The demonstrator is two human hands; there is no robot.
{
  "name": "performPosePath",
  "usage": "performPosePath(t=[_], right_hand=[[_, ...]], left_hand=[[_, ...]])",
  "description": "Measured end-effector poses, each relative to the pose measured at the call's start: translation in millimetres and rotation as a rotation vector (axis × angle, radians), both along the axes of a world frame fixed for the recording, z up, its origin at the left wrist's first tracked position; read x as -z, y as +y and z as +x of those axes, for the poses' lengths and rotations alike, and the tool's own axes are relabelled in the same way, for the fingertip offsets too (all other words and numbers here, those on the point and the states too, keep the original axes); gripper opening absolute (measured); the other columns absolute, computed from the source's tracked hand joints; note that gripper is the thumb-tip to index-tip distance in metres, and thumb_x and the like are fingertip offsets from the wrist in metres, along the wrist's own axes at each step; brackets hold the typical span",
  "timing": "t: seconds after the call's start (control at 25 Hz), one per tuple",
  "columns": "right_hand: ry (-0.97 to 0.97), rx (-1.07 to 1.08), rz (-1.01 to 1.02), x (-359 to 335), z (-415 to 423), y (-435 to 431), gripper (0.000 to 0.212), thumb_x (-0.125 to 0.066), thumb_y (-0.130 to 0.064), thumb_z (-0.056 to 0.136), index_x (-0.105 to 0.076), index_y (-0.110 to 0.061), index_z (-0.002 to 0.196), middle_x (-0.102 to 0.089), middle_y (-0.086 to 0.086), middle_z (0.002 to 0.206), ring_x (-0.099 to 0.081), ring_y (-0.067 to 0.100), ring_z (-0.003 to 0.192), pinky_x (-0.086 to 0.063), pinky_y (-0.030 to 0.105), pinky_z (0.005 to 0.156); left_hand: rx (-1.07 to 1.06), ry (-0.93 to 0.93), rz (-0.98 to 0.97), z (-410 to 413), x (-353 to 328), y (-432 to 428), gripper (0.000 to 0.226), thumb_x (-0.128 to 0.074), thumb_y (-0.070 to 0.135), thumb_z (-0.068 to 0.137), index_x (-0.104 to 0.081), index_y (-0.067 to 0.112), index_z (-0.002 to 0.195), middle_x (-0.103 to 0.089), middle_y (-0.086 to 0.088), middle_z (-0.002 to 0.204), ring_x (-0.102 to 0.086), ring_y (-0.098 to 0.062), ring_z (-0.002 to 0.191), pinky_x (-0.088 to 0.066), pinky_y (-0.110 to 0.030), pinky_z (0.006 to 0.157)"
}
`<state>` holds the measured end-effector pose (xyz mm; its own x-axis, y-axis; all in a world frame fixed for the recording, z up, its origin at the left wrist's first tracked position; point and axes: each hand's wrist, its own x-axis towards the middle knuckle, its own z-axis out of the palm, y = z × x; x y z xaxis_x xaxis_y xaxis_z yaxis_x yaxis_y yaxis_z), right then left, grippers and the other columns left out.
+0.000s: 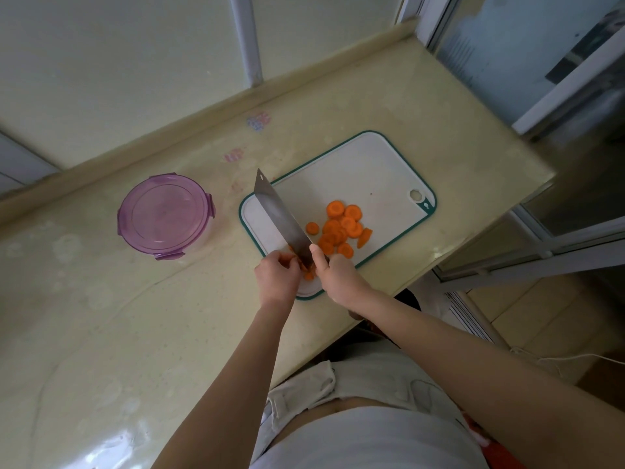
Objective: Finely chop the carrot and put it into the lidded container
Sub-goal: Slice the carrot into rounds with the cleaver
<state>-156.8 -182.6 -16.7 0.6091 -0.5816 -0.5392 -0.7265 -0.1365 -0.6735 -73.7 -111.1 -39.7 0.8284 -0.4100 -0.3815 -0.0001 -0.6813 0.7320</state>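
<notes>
While curled tight round the handle of the cleaver (280,218), right grip (338,275) with thumb stretched forward along the flat of the blade, handle itself hidden inside the fist. Blade slanting up and away from this grip to the far left, far corner out past the edge of the cutting board (372,164), heel close beside the knuckles. Just left of the blade's heel, almost touching the right grip, left grip (275,275), fingers bent and pinching the uncut carrot stub (308,275), with only small orange bits visible between fingers and steel. Beyond and to the right of the right grip's thumb, close by, a loose heap of carrot rounds (341,230) on the board, several overlapping, one alone nearer the blade. Under both grips, the near end of the white, green-edged board, flat on the pale counter (135,333). Well off to the left of the left grip, apart from the board, the lidded container (165,214), round, purple lid on, standing on the counter. Far beyond everything, a low ledge and a window frame (247,38).
</notes>
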Motion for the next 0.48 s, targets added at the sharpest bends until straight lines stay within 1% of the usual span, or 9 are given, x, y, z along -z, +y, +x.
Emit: performPosePath(t=[0.12,0.24,0.4,0.48], right_hand=[[-0.048,0.014,0.069,-2.6,-1.2,-3.9,0.059,-0.023,-0.053,0.099,-0.030,-0.015,0.054,-0.033,-0.001,0.048,-0.033,0.013,0.043,-0.027,0.030,0.049],[-0.130,0.092,0.113,-8.2,-2.0,-5.2,0.057,-0.026,-0.054,0.098,-0.031,-0.016,0.056,-0.032,-0.005,0.044,-0.030,0.009,0.037,-0.024,0.026,0.043],[-0.170,0.156,0.094,-22.4,-4.9,-18.9,0.058,-0.026,-0.052,0.098,-0.033,-0.015,0.054,-0.032,-0.009,0.036,-0.031,0.006,0.030,-0.024,0.021,0.038],[-0.158,0.169,0.090,-24.4,-8.0,-23.6,0.059,-0.026,-0.054,0.098,-0.033,-0.015,0.054,-0.032,-0.009,0.036,-0.031,0.006,0.030,-0.023,0.020,0.037]], left_hand=[[0.014,-0.026,-0.003,-2.5,-0.2,0.8,0.011,-0.056,0.005,0.086,-0.067,0.006,0.087,-0.062,-0.001,0.080,-0.056,-0.014,0.076,-0.038,-0.016,0.064],[0.008,-0.044,-0.009,-2.5,0.3,2.3,0.012,-0.056,0.006,0.087,-0.067,0.006,0.089,-0.064,-0.003,0.084,-0.054,-0.012,0.077,-0.036,-0.012,0.062],[0.015,-0.046,-0.013,-3.0,-0.3,0.3,0.016,-0.049,0.009,0.091,-0.062,0.004,0.098,-0.062,-0.008,0.094,-0.055,-0.017,0.083,-0.037,-0.020,0.068],[0.022,-0.073,-0.018,-2.0,-2.6,-2.6,0.019,-0.046,0.012,0.094,-0.057,0.005,0.107,-0.057,-0.009,0.105,-0.053,-0.018,0.089,-0.038,-0.021,0.073]])
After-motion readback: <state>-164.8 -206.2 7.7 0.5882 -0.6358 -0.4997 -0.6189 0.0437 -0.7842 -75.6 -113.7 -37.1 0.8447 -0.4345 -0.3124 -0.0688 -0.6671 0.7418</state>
